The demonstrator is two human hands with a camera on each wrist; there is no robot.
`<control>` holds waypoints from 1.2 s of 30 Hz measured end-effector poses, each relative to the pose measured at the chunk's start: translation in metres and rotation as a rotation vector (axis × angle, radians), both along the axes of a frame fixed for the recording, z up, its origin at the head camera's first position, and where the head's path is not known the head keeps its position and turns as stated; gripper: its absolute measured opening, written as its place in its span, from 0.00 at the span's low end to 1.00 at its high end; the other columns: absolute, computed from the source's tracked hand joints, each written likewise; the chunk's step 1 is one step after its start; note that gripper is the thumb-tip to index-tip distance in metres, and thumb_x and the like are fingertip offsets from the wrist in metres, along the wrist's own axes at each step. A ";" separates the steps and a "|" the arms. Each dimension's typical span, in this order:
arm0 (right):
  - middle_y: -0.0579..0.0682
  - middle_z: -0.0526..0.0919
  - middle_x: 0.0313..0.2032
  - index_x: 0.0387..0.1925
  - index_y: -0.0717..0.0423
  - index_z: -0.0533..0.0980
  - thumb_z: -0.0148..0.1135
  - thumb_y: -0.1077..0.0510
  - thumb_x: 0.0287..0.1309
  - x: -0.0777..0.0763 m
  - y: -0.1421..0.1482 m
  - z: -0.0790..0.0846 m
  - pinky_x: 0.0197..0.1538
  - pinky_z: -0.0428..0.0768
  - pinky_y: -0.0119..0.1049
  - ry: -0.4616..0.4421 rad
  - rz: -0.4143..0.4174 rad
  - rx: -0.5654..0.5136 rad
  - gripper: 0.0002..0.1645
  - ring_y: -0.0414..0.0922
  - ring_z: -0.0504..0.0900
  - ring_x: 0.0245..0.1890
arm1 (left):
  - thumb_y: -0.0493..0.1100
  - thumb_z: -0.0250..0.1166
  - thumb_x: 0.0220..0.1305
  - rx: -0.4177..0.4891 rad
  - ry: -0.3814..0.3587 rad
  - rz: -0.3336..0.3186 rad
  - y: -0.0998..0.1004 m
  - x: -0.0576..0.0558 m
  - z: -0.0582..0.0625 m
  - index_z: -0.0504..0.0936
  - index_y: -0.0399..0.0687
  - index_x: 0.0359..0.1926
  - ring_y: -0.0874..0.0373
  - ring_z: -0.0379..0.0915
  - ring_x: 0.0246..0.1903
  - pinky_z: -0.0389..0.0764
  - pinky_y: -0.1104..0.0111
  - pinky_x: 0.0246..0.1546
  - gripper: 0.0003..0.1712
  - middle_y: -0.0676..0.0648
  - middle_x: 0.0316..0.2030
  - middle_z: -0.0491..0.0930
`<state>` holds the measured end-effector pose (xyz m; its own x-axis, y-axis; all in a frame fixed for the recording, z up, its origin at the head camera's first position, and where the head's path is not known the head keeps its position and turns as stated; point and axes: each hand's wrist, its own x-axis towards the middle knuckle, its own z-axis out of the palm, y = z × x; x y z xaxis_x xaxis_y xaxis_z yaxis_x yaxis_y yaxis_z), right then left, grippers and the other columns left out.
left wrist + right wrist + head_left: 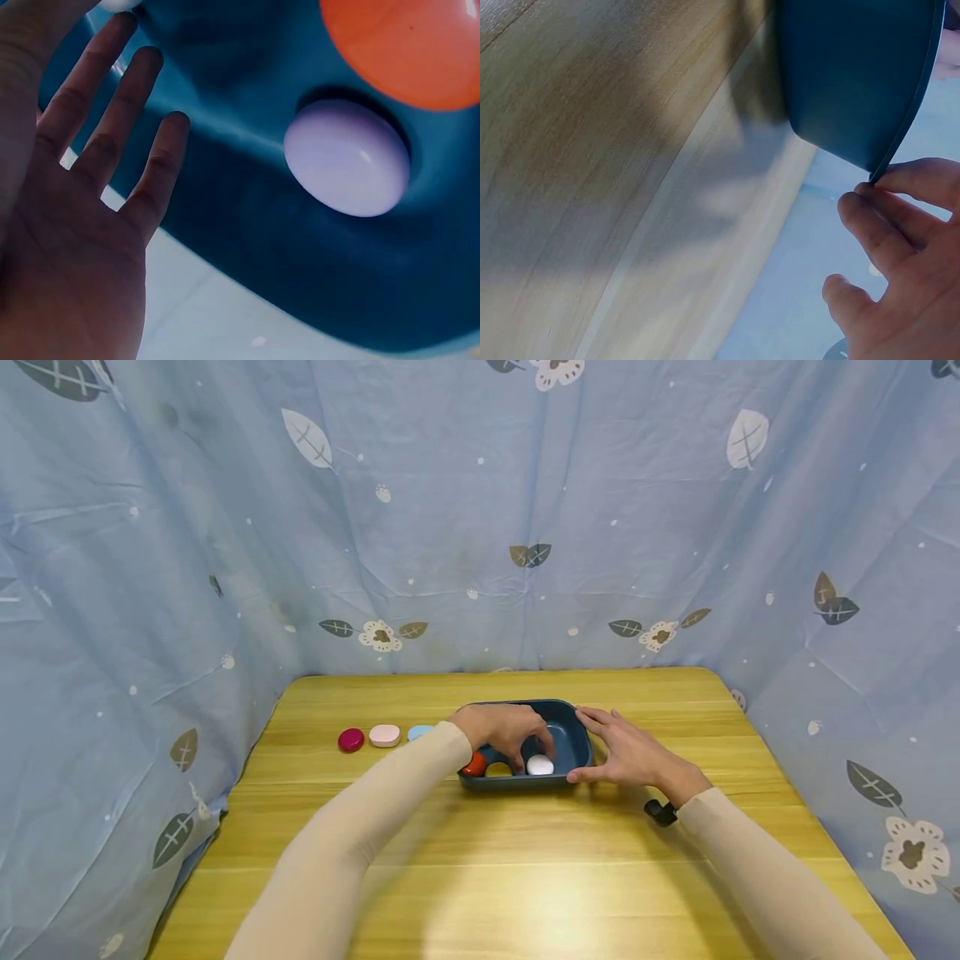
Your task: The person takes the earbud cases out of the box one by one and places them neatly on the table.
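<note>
A dark blue rectangular container (570,739) stands on the table. My left hand (510,731) reaches down into it, thumb and fingers spread close about a smooth white oval piece (540,765). In the left wrist view its fingers look loosely extended, with the white piece just at the top edge. An orange-red piece (474,765) and a yellow one (498,770) lie inside too, and the left wrist view adds a pale purple oval piece (349,157). My right hand (626,756) holds the container's right end, thumb at the front rim and fingertips at the back corner.
Left of the container, a dark red piece (351,740), a pink one (385,736) and a light blue one (420,732), partly behind the left arm, lie in a row on the wooden table (510,877). A patterned blue curtain (480,527) encloses the back and sides.
</note>
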<state>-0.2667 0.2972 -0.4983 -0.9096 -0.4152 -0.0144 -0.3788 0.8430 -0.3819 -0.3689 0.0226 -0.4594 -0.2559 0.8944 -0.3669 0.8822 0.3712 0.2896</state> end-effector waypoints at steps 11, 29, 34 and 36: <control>0.65 0.62 0.91 0.93 0.60 0.59 0.78 0.17 0.63 0.000 0.000 -0.004 0.86 0.64 0.81 0.017 0.007 -0.006 0.78 0.84 0.58 0.88 | 0.45 0.87 0.70 0.035 -0.066 -0.001 0.006 -0.001 -0.012 0.93 0.60 0.66 0.62 0.88 0.60 0.87 0.71 0.66 0.26 0.57 0.61 0.92; 0.65 0.60 0.92 0.94 0.59 0.58 0.78 0.17 0.63 0.001 0.001 -0.004 0.87 0.62 0.81 0.002 -0.003 -0.028 0.78 0.84 0.56 0.88 | 0.48 0.84 0.74 0.173 0.013 0.098 -0.011 0.004 0.003 0.91 0.57 0.67 0.57 0.84 0.55 0.87 0.65 0.63 0.24 0.52 0.61 0.88; 0.65 0.60 0.92 0.94 0.59 0.58 0.78 0.17 0.63 0.002 0.001 -0.004 0.86 0.63 0.81 0.000 -0.003 -0.028 0.78 0.84 0.56 0.88 | 0.51 0.83 0.75 0.215 0.082 0.152 -0.025 0.010 0.014 0.90 0.59 0.67 0.54 0.85 0.59 0.87 0.63 0.65 0.24 0.51 0.63 0.87; 0.65 0.60 0.92 0.94 0.59 0.58 0.78 0.17 0.63 0.002 0.001 -0.004 0.86 0.63 0.81 0.001 -0.004 -0.024 0.78 0.84 0.57 0.88 | 0.53 0.82 0.75 0.227 0.096 0.183 -0.032 0.013 0.019 0.89 0.60 0.67 0.53 0.85 0.59 0.87 0.61 0.65 0.24 0.51 0.62 0.86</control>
